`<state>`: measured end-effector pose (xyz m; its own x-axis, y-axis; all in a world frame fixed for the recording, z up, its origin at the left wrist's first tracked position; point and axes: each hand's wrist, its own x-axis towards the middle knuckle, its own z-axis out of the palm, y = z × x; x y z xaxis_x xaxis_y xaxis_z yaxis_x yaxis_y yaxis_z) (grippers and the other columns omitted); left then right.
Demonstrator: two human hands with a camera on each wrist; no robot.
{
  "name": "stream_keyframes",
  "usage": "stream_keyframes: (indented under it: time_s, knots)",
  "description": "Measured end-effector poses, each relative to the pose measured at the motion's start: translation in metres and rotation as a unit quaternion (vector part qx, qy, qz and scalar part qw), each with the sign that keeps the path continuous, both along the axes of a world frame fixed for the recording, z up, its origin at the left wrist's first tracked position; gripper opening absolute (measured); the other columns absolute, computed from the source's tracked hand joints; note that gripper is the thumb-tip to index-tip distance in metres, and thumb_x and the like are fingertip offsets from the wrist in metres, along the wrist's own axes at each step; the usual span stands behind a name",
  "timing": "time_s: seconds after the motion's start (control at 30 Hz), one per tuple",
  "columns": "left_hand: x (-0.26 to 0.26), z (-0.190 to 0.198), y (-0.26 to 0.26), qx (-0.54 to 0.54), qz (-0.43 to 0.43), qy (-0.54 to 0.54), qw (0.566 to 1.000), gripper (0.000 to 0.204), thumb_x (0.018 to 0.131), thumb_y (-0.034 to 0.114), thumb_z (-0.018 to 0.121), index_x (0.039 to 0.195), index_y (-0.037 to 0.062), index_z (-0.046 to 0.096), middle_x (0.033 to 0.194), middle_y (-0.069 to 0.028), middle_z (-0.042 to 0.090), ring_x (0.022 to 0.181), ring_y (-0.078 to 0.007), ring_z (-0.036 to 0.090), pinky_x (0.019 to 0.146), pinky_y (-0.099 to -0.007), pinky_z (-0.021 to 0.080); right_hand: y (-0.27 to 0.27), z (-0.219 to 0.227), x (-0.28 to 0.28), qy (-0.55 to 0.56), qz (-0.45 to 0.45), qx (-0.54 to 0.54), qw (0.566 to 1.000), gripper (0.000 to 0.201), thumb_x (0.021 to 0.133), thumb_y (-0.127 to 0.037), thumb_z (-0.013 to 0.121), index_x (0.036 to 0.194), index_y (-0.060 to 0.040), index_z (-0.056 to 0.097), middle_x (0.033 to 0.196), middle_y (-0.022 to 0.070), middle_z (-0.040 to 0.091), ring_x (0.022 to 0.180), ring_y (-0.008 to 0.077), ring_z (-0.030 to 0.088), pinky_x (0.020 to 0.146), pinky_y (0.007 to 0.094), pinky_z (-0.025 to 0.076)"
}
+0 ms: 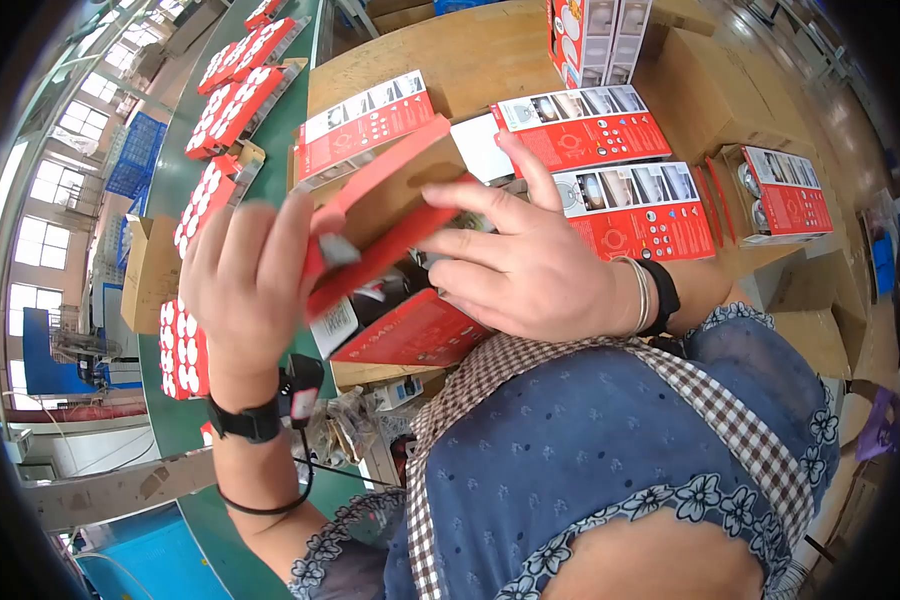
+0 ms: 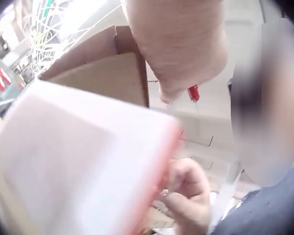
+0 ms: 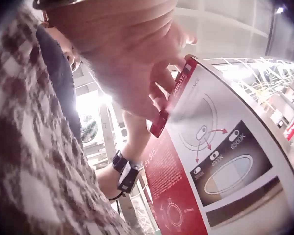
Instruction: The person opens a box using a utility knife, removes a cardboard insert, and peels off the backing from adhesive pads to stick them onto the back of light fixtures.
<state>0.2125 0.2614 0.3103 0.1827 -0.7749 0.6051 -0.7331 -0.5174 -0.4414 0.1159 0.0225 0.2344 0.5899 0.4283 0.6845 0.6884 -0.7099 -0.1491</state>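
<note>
A red and white carton printed "8 x 345" is tilted up in front of the person, its end open with bare brown cardboard inside. Dark and pale contents show in the opening. The left hand, blurred, has its fingers curled at the carton's raised red flap. Across the opening lies the right hand, fingers over the red edge and the outermost finger raised; its thumb is hidden in the head view. The right wrist view shows the right hand's fingers bent over the carton's corner by a small red tab.
Similar red cartons lie on the wooden table, and one stands upright at the back. An open brown box is at the right. On the left, a green conveyor carries rows of red packs.
</note>
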Motion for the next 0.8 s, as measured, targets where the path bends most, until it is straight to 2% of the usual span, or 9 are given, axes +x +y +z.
stream_keyframes:
  time_s: [0.17, 0.23, 0.33, 0.4, 0.57, 0.63, 0.67, 0.77, 0.8]
  knots:
    - [-0.049, -0.023, 0.010, -0.108, -0.030, 0.017, 0.994, 0.028, 0.080, 0.027, 0.085, 0.095, 0.0101, 0.068, 0.080, -0.0028, 0.059, 0.061, -0.0206, 0.054, 0.054, -0.0328, 0.042, -0.007, 0.007, 0.013, 0.046, 0.058, 0.001, 0.997, 0.025, 0.075, -0.026, 0.080, 0.084, -0.0125, 0.061, 0.130, 0.0062, 0.059, 0.140, 0.0359, 0.041, 0.114, 0.0735, 0.019]
    - [-0.055, -0.027, 0.005, -0.075, 0.011, 0.135, 0.988, 0.042, 0.064, 0.004, 0.076, 0.105, 0.0068, 0.071, 0.094, -0.0085, 0.065, 0.069, -0.0261, 0.059, 0.060, -0.0376, 0.048, -0.010, 0.014, 0.014, 0.051, 0.103, 0.000, 0.993, 0.026, 0.075, -0.027, 0.080, 0.084, -0.0117, 0.061, 0.132, 0.0074, 0.057, 0.141, 0.0359, 0.039, 0.115, 0.0728, 0.018]
    - [-0.058, -0.026, -0.004, -0.080, 0.066, 0.138, 0.985, 0.059, 0.055, 0.001, 0.068, 0.113, 0.0062, 0.072, 0.103, -0.0107, 0.066, 0.075, -0.0287, 0.060, 0.064, -0.0411, 0.050, -0.009, 0.010, 0.018, 0.016, 0.138, 0.031, 0.990, 0.020, 0.077, -0.024, 0.075, 0.080, -0.0107, 0.061, 0.115, 0.0072, 0.061, 0.135, 0.0320, 0.046, 0.113, 0.0708, 0.027]
    - [-0.071, -0.021, 0.000, -0.071, 0.133, 0.192, 0.970, 0.047, 0.070, 0.018, 0.087, 0.113, 0.0066, 0.073, 0.105, -0.0113, 0.066, 0.089, -0.0298, 0.063, 0.077, -0.0413, 0.052, -0.012, 0.008, 0.016, 0.017, 0.144, 0.028, 0.989, 0.018, 0.078, -0.022, 0.073, 0.079, -0.0105, 0.060, 0.113, 0.0074, 0.061, 0.134, 0.0314, 0.047, 0.113, 0.0709, 0.027]
    - [-0.061, -0.010, 0.004, -0.143, 0.196, 0.181, 0.953, 0.108, 0.061, 0.035, 0.094, 0.152, 0.0108, 0.042, 0.129, -0.0153, 0.052, 0.118, -0.0310, 0.055, 0.095, -0.0430, 0.047, -0.015, 0.003, 0.013, 0.003, 0.153, 0.062, 0.986, 0.008, 0.082, -0.016, 0.065, 0.079, -0.0091, 0.062, 0.111, 0.0074, 0.060, 0.133, 0.0308, 0.048, 0.116, 0.0688, 0.027]
    - [-0.060, -0.026, 0.022, -0.241, 0.153, 0.376, 0.882, 0.116, 0.059, 0.036, 0.096, 0.155, 0.0073, 0.037, 0.119, -0.0145, 0.059, 0.101, -0.0225, 0.061, 0.081, -0.0359, 0.050, -0.020, 0.002, 0.006, 0.002, 0.153, 0.061, 0.986, 0.008, 0.081, -0.016, 0.065, 0.081, -0.0090, 0.063, 0.111, 0.0079, 0.060, 0.132, 0.0310, 0.049, 0.117, 0.0675, 0.028]
    - [-0.063, -0.038, 0.036, -0.360, 0.117, 0.549, 0.746, 0.123, 0.060, 0.039, 0.096, 0.158, 0.0065, 0.028, 0.123, -0.0139, 0.061, 0.106, -0.0200, 0.060, 0.086, -0.0350, 0.050, -0.020, 0.002, 0.005, 0.002, 0.148, 0.070, 0.986, 0.008, 0.081, -0.017, 0.065, 0.081, -0.0089, 0.063, 0.111, 0.0082, 0.060, 0.132, 0.0312, 0.049, 0.117, 0.0673, 0.028]
    - [-0.063, -0.110, 0.056, -0.511, 0.024, 0.617, 0.598, 0.087, 0.071, 0.033, 0.092, 0.140, -0.0014, 0.053, 0.123, -0.0093, 0.064, 0.108, -0.0163, 0.060, 0.087, -0.0292, 0.048, -0.021, 0.000, 0.004, 0.010, 0.142, 0.092, 0.986, 0.008, 0.080, -0.016, 0.065, 0.081, -0.0084, 0.063, 0.111, 0.0087, 0.060, 0.131, 0.0317, 0.049, 0.116, 0.0671, 0.028]
    - [-0.063, -0.116, 0.055, -0.507, 0.024, 0.619, 0.599, 0.087, 0.071, 0.033, 0.092, 0.140, -0.0014, 0.053, 0.123, -0.0093, 0.064, 0.108, -0.0163, 0.060, 0.087, -0.0292, 0.048, -0.021, -0.002, 0.005, 0.002, 0.144, 0.092, 0.985, 0.008, 0.080, -0.016, 0.066, 0.081, -0.0085, 0.063, 0.113, 0.0091, 0.060, 0.130, 0.0319, 0.050, 0.117, 0.0669, 0.028]
